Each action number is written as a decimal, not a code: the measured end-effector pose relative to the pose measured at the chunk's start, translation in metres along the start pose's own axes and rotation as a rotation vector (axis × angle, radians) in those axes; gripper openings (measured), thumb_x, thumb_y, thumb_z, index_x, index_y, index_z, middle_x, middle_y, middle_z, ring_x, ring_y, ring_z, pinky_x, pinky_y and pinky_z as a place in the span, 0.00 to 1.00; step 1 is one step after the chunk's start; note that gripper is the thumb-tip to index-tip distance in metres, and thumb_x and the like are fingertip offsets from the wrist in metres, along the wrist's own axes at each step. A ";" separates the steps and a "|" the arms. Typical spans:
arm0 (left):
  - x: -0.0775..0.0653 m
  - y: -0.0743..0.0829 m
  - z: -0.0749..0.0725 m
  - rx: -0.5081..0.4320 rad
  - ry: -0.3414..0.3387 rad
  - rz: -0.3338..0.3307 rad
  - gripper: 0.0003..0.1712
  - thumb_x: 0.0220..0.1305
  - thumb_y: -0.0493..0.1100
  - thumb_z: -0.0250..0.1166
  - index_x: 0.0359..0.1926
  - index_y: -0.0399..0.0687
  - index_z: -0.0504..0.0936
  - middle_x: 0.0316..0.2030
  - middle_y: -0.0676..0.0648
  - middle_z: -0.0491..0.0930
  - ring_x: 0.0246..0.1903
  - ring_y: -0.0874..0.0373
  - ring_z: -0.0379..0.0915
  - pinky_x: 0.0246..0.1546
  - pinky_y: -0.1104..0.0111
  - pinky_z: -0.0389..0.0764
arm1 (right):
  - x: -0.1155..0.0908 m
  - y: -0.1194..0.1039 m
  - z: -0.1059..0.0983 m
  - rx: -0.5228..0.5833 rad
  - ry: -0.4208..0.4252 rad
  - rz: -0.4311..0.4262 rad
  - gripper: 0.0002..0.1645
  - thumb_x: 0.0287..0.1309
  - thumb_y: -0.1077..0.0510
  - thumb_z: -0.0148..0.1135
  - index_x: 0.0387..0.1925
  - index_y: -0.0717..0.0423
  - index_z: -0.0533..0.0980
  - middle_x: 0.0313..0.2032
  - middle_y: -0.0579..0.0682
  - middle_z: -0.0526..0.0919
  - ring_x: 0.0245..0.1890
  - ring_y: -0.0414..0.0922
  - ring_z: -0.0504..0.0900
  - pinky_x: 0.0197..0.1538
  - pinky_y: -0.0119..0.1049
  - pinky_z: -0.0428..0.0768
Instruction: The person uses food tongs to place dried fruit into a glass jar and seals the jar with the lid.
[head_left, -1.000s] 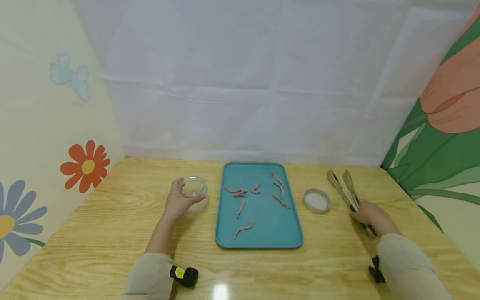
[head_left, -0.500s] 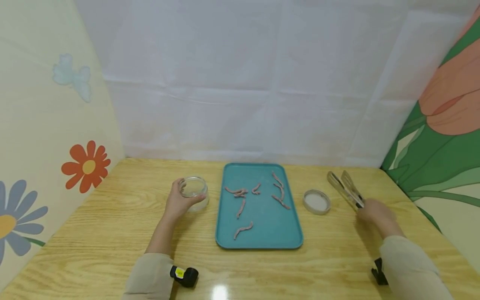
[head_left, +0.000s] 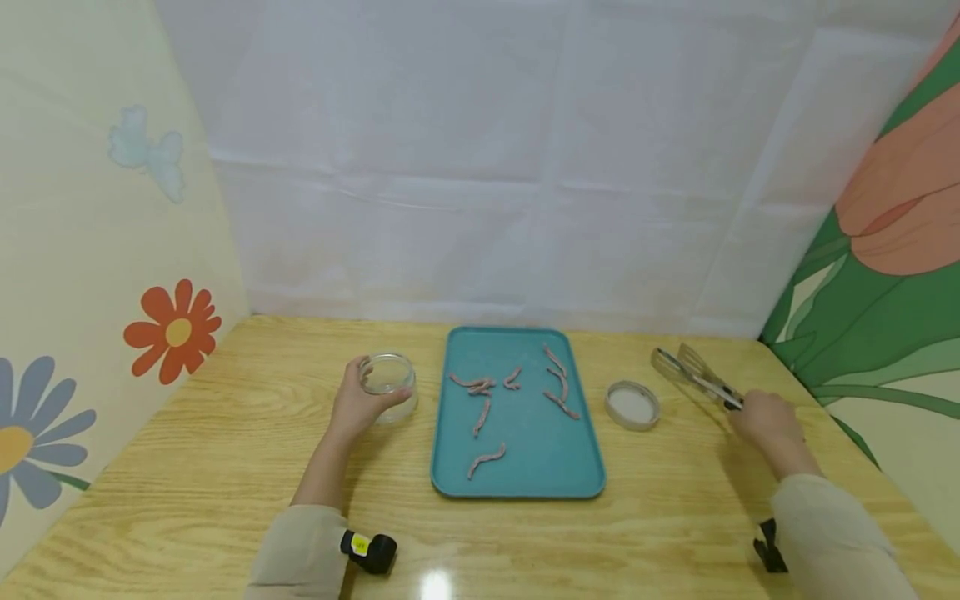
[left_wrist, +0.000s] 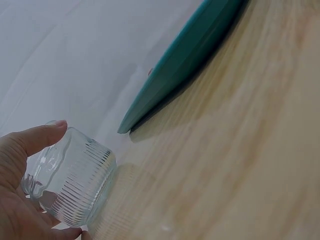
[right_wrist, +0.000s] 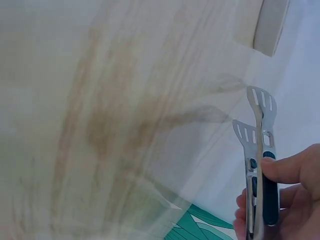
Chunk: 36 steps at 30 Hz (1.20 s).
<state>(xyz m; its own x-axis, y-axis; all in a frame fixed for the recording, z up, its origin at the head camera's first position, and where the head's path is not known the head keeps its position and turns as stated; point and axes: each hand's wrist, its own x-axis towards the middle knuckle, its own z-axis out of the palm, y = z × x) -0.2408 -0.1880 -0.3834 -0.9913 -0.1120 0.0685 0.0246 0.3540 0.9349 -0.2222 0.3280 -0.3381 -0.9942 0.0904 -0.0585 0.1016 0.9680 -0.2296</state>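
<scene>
My left hand (head_left: pixel 365 408) grips a clear glass jar (head_left: pixel 393 400) from its left side, left of the tray. In the left wrist view the jar's ribbed wall (left_wrist: pixel 82 180) shows, with the thumb over the rim and fingers below. On the right, my right hand (head_left: pixel 767 421) holds metal tongs (head_left: pixel 697 377) by their dark grips, slotted heads pointing forward and spread apart. The right wrist view shows the thumb on one arm of the tongs (right_wrist: pixel 269 175) and fingers curled round the other. A teal tray (head_left: pixel 525 467) between the hands carries several thin, pinkish strips (head_left: pixel 487 456).
A round, shallow lid (head_left: pixel 632 406) lies on the wooden table (head_left: pixel 570 550) between tray and tongs. A white cloth (head_left: pixel 480 208) hangs behind the table. Printed panels with flowers (head_left: pixel 178 333) stand at both sides.
The right hand has drawn back and to the right along the tongs, whose handles have swung rightward and up from the table. The left hand and jar stay in place.
</scene>
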 end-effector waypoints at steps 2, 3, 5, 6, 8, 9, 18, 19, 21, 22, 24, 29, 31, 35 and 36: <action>0.000 0.000 0.000 0.000 -0.001 0.000 0.56 0.42 0.48 0.70 0.64 0.39 0.42 0.60 0.34 0.49 0.58 0.39 0.45 0.53 0.52 0.55 | -0.001 0.000 -0.002 -0.011 0.023 -0.020 0.13 0.50 0.61 0.46 0.15 0.64 0.66 0.16 0.56 0.66 0.17 0.50 0.65 0.18 0.39 0.65; 0.000 0.000 0.000 -0.001 0.000 0.001 0.56 0.42 0.48 0.70 0.63 0.39 0.43 0.60 0.34 0.50 0.58 0.40 0.45 0.53 0.52 0.55 | -0.002 -0.001 -0.002 -0.016 0.029 -0.025 0.13 0.51 0.61 0.46 0.14 0.62 0.65 0.16 0.55 0.65 0.16 0.50 0.65 0.17 0.39 0.64; 0.000 0.000 0.000 -0.005 0.001 0.003 0.55 0.42 0.47 0.70 0.63 0.39 0.43 0.60 0.34 0.50 0.58 0.40 0.46 0.53 0.52 0.55 | -0.002 -0.001 -0.004 -0.022 0.034 -0.029 0.14 0.50 0.61 0.44 0.13 0.61 0.64 0.15 0.54 0.65 0.16 0.49 0.64 0.17 0.38 0.64; 0.000 0.001 0.001 -0.005 0.002 0.004 0.55 0.42 0.47 0.70 0.63 0.38 0.43 0.60 0.34 0.50 0.58 0.40 0.46 0.53 0.52 0.55 | -0.003 -0.002 -0.005 -0.023 0.031 -0.027 0.15 0.51 0.60 0.44 0.13 0.60 0.64 0.15 0.54 0.65 0.16 0.49 0.64 0.17 0.38 0.64; -0.001 0.001 0.001 -0.007 0.003 0.007 0.55 0.42 0.46 0.70 0.63 0.38 0.43 0.60 0.34 0.50 0.58 0.40 0.46 0.54 0.52 0.55 | -0.004 -0.003 -0.008 -0.022 0.026 -0.013 0.16 0.52 0.59 0.43 0.13 0.60 0.64 0.16 0.55 0.65 0.17 0.50 0.64 0.17 0.38 0.64; 0.000 0.001 0.001 -0.008 0.003 0.007 0.55 0.42 0.46 0.70 0.63 0.38 0.43 0.60 0.34 0.50 0.58 0.40 0.46 0.54 0.52 0.55 | -0.004 -0.004 -0.009 -0.019 0.021 -0.001 0.16 0.53 0.58 0.42 0.13 0.59 0.64 0.16 0.55 0.65 0.17 0.50 0.64 0.17 0.38 0.64; 0.000 0.001 0.001 -0.008 0.000 0.006 0.55 0.43 0.46 0.70 0.63 0.38 0.43 0.60 0.34 0.49 0.58 0.40 0.46 0.53 0.52 0.55 | -0.008 -0.014 -0.018 0.003 0.084 0.046 0.22 0.58 0.53 0.43 0.12 0.59 0.64 0.13 0.53 0.64 0.13 0.47 0.64 0.14 0.37 0.64; 0.000 0.001 0.001 -0.004 0.000 0.004 0.55 0.43 0.46 0.70 0.63 0.38 0.43 0.60 0.34 0.49 0.58 0.40 0.46 0.53 0.52 0.55 | -0.008 -0.015 -0.018 0.006 0.101 0.043 0.23 0.58 0.52 0.43 0.12 0.59 0.64 0.13 0.53 0.64 0.12 0.47 0.63 0.13 0.37 0.63; 0.000 0.001 0.001 0.001 0.002 0.002 0.55 0.43 0.46 0.70 0.63 0.38 0.43 0.60 0.34 0.50 0.58 0.40 0.46 0.54 0.51 0.54 | -0.008 -0.017 -0.019 0.017 0.134 0.041 0.23 0.58 0.51 0.43 0.12 0.59 0.63 0.12 0.53 0.64 0.12 0.47 0.63 0.13 0.37 0.63; 0.000 0.001 0.001 0.005 0.002 0.000 0.55 0.43 0.46 0.70 0.63 0.38 0.43 0.60 0.34 0.50 0.58 0.40 0.45 0.54 0.51 0.54 | -0.008 -0.017 -0.020 0.022 0.150 0.039 0.24 0.59 0.50 0.42 0.13 0.60 0.63 0.12 0.53 0.64 0.11 0.47 0.64 0.13 0.37 0.63; 0.000 0.001 0.001 0.013 0.003 -0.003 0.55 0.43 0.46 0.70 0.63 0.38 0.43 0.60 0.34 0.50 0.58 0.40 0.45 0.54 0.51 0.53 | -0.008 -0.019 -0.021 0.024 0.198 0.037 0.25 0.59 0.49 0.43 0.13 0.60 0.64 0.12 0.55 0.65 0.11 0.48 0.64 0.12 0.38 0.63; 0.000 0.000 0.000 0.017 0.004 -0.005 0.55 0.43 0.47 0.70 0.63 0.38 0.43 0.60 0.34 0.50 0.58 0.40 0.45 0.54 0.52 0.53 | -0.007 -0.024 -0.025 0.033 0.313 0.038 0.27 0.58 0.45 0.44 0.13 0.61 0.64 0.13 0.57 0.65 0.11 0.50 0.65 0.10 0.39 0.61; 0.000 -0.001 0.000 0.014 0.002 -0.004 0.56 0.42 0.47 0.70 0.63 0.38 0.42 0.60 0.34 0.50 0.58 0.40 0.45 0.54 0.52 0.54 | -0.006 -0.028 -0.027 0.037 0.339 0.036 0.27 0.57 0.44 0.44 0.14 0.61 0.64 0.13 0.57 0.65 0.11 0.50 0.64 0.10 0.39 0.61; 0.001 -0.001 0.001 0.008 0.001 -0.004 0.56 0.42 0.48 0.70 0.63 0.39 0.42 0.60 0.34 0.49 0.58 0.40 0.46 0.54 0.52 0.54 | -0.006 -0.036 -0.030 0.045 0.384 0.034 0.29 0.57 0.41 0.43 0.17 0.62 0.65 0.16 0.58 0.65 0.12 0.50 0.65 0.11 0.39 0.61; 0.001 -0.001 0.001 0.008 -0.001 -0.002 0.56 0.42 0.48 0.70 0.63 0.38 0.42 0.60 0.34 0.49 0.58 0.39 0.45 0.53 0.51 0.54 | -0.006 -0.039 -0.030 0.049 0.394 0.034 0.29 0.56 0.41 0.44 0.17 0.62 0.65 0.16 0.58 0.65 0.13 0.50 0.65 0.11 0.39 0.61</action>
<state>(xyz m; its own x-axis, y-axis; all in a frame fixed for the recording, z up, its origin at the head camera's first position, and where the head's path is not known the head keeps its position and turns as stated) -0.2416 -0.1878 -0.3844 -0.9915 -0.1120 0.0662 0.0214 0.3614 0.9321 -0.2208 0.2971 -0.2997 -0.9269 0.2144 0.3080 0.1269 0.9515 -0.2803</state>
